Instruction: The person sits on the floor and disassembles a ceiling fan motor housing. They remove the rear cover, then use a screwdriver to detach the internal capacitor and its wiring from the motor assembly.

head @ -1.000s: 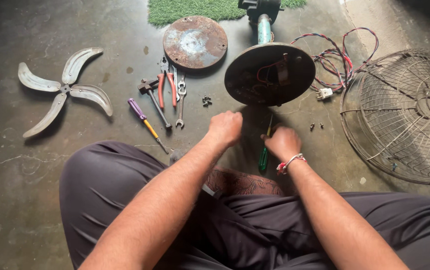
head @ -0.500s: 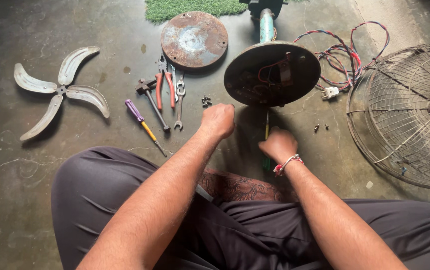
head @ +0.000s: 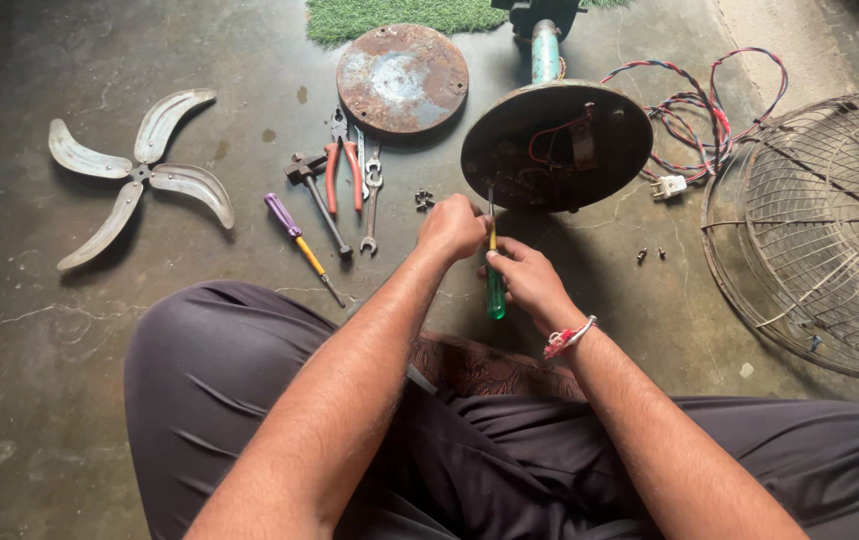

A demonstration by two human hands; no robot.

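- The green-handled screwdriver [head: 494, 280] looks light and stiff to me; its smooth plastic handle could slip, so the handle is where I'd hold it.
- It stands nearly upright in front of my knees, tip up at the rim of the tipped round fan base [head: 556, 146].
- My right hand [head: 528, 283] is wrapped closed around the handle, wrist bent inward.
- My left hand [head: 453, 228] is curled near the shaft; I cannot tell whether it pinches anything.
- The base itself looks heavy, rusty metal with loose wires [head: 705, 105] beside it.
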